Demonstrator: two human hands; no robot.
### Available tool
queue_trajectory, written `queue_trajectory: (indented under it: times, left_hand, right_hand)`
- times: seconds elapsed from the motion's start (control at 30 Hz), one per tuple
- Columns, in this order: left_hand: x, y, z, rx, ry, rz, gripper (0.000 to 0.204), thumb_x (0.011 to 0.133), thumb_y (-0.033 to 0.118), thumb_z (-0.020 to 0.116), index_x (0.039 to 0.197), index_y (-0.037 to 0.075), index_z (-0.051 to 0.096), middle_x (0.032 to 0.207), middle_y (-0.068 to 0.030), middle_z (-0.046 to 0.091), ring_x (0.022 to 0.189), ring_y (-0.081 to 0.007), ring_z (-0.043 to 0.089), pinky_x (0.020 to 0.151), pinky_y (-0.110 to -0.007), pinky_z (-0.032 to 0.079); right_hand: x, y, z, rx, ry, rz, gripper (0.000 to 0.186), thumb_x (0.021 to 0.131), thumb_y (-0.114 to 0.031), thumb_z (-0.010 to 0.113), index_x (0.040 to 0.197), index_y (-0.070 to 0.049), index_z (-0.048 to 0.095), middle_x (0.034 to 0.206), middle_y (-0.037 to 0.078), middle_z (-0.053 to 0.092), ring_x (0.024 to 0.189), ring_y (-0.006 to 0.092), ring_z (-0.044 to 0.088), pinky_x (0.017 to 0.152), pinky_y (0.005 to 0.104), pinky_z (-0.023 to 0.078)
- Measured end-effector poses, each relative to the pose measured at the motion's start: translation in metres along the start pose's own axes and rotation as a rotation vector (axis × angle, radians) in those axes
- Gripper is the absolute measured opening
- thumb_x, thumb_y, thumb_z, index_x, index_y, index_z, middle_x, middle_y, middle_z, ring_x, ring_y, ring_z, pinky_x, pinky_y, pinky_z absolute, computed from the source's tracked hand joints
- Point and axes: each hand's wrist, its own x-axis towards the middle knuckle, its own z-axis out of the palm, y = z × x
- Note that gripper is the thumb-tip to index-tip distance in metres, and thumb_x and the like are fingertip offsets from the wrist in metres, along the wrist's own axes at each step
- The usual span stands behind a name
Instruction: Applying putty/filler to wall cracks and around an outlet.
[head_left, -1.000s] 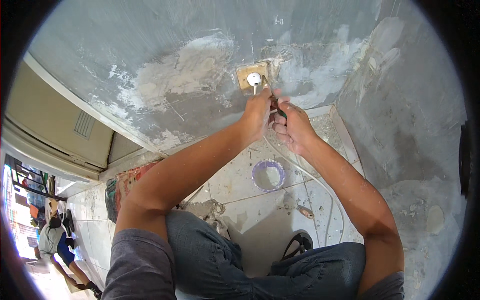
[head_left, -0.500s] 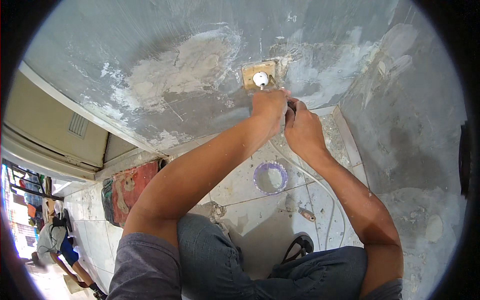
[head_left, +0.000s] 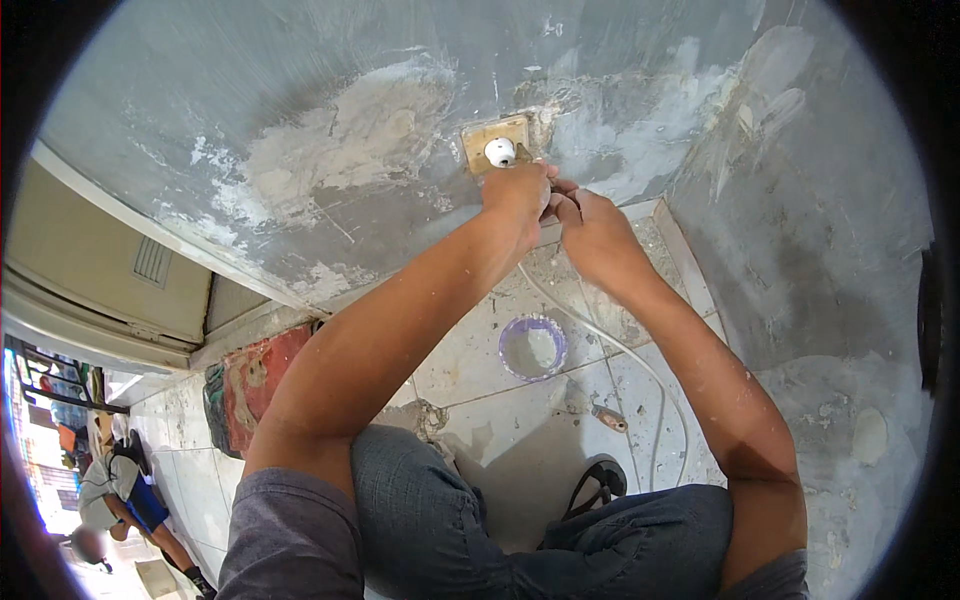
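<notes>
A white round plug [head_left: 500,152] sits on a yellowed square wall socket [head_left: 480,160] low on the grey wall. Just below it my left hand [head_left: 514,200] is closed, its back toward me, and whatever its fingers grip is hidden. Close on its right, my right hand [head_left: 598,238] has thumb and fingers pinched together near the left fingertips. A small dark thing seems to be between them, too covered to name. From beneath my left hand a white cable [head_left: 600,330] comes out and curves down over the floor to the right.
A purple-rimmed tub [head_left: 532,348] with pale residue stands on the tiles below my hands. Right of it lies a small wooden-handled tool [head_left: 610,418]. A stained red cloth [head_left: 258,375] is at the left, and another person [head_left: 125,490] bends over farther left.
The view has shifted slightly, so the socket and my hands appear a little farther left. My hands keep nearly the same grip below the socket. The other person has shifted slightly.
</notes>
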Motion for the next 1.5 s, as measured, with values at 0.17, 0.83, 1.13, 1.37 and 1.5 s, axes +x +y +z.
queue_trajectory:
  times: [0.17,0.83,1.13,1.37,1.5]
  left_hand:
    - [0.004,-0.002,-0.004,-0.001,-0.048,0.009,0.018,0.095,0.014,0.046,0.094,0.002,0.060,0.087,-0.0134,0.066,0.070,-0.0195,0.060,0.062,-0.029,0.048]
    - [0.010,-0.002,0.000,-0.045,-0.084,-0.019,0.017,0.094,0.014,0.051,0.089,0.001,0.061,0.079,-0.0103,0.065,0.059,-0.0181,0.056,0.053,-0.031,0.042]
    - [0.011,0.003,-0.013,0.077,-0.063,0.036,0.018,0.098,0.018,0.047,0.096,0.004,0.059,0.082,-0.0067,0.063,0.073,-0.0183,0.059,0.065,-0.032,0.048]
    - [-0.003,0.005,0.000,0.016,-0.074,-0.027,0.020,0.097,0.018,0.047,0.093,0.003,0.060,0.092,-0.0125,0.067,0.070,-0.0178,0.059,0.065,-0.032,0.050]
    - [0.009,0.004,-0.008,-0.018,-0.049,-0.003,0.015,0.095,0.010,0.049,0.089,0.000,0.058,0.083,-0.0171,0.066,0.066,-0.0226,0.063,0.058,-0.030,0.053]
  right_hand:
    - [0.004,-0.008,0.008,-0.076,0.005,0.105,0.034,0.096,-0.022,0.042,0.114,0.001,0.060,0.090,0.020,0.066,0.080,0.0359,0.063,0.073,0.0412,0.047]
    - [0.000,-0.015,0.007,-0.103,0.016,0.139,0.030,0.093,-0.021,0.045,0.099,0.004,0.060,0.085,0.026,0.064,0.076,0.0396,0.062,0.069,0.0458,0.049]
    - [0.004,-0.010,-0.003,1.212,-0.296,0.620,0.032,0.100,-0.034,0.041,0.091,-0.007,0.055,0.066,-0.002,0.041,0.043,0.0084,0.028,0.036,0.0250,0.022]
    - [0.007,0.013,0.014,-0.068,0.094,-0.014,0.039,0.100,-0.033,0.037,0.093,-0.005,0.063,0.063,0.000,0.042,0.044,0.0109,0.033,0.037,0.0299,0.025]
    - [0.000,-0.017,0.005,0.987,-0.222,0.647,0.034,0.101,-0.032,0.035,0.096,-0.006,0.056,0.062,-0.001,0.041,0.044,0.0103,0.032,0.038,0.0300,0.027]
